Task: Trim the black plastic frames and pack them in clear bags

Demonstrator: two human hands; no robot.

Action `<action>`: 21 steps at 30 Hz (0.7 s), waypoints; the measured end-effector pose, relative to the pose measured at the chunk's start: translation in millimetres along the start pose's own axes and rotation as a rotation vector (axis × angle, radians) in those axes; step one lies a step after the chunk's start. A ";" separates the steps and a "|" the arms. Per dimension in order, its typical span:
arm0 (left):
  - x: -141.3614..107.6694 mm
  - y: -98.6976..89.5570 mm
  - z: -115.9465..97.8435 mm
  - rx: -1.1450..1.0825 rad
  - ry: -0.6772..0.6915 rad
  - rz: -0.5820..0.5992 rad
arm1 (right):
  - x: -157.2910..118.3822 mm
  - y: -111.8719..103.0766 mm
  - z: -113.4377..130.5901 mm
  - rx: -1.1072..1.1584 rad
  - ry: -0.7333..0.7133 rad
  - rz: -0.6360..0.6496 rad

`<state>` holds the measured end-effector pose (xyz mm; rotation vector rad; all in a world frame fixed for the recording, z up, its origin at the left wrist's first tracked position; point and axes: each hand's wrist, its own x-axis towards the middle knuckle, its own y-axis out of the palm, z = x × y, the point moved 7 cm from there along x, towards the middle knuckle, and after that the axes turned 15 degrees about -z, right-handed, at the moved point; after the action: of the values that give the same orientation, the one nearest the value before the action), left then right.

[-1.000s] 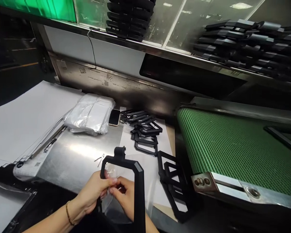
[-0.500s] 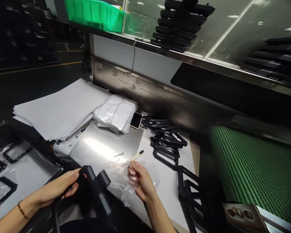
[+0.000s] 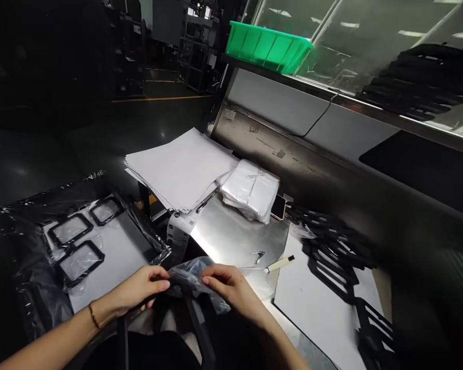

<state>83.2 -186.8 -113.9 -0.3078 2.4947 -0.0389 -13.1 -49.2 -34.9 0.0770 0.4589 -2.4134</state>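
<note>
In the lower middle, a black frame-shaped part (image 3: 199, 329) is held low in front of my body. My left hand (image 3: 141, 290) is closed on its left side, near the upper corner. A transparent plastic bag (image 3: 191, 271) lies over the far end of the frame. My right hand (image 3: 233, 288) pinches the bag between thumb and fingers, close to the left hand. How far the frame reaches into the bag cannot be made out. Just beyond the right hand lies a cream-handled tool (image 3: 281, 263) with a dark tip.
On the left, an open box lined with black plastic (image 3: 27, 277) holds bagged black frames (image 3: 71, 228). A paper stack (image 3: 181, 164), tied bundle of plastic bags (image 3: 250, 187) and phone (image 3: 278, 206) lie behind. Loose black frames (image 3: 332, 264) cover the right side. A green bin (image 3: 268, 47) stands above.
My view has swung left. My right hand has brought the bag across to the frame, and the bag now covers the frame's far end. Both hands are closer together.
</note>
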 end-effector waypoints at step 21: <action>-48.3 -111.6 42.3 -0.030 0.017 -0.317 | -29.5 99.5 -12.9 -0.457 -0.432 -0.444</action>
<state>169.3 -282.4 -109.0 -0.7152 2.4418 -0.1332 71.6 -97.7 -72.3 -0.8041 0.8741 -2.5711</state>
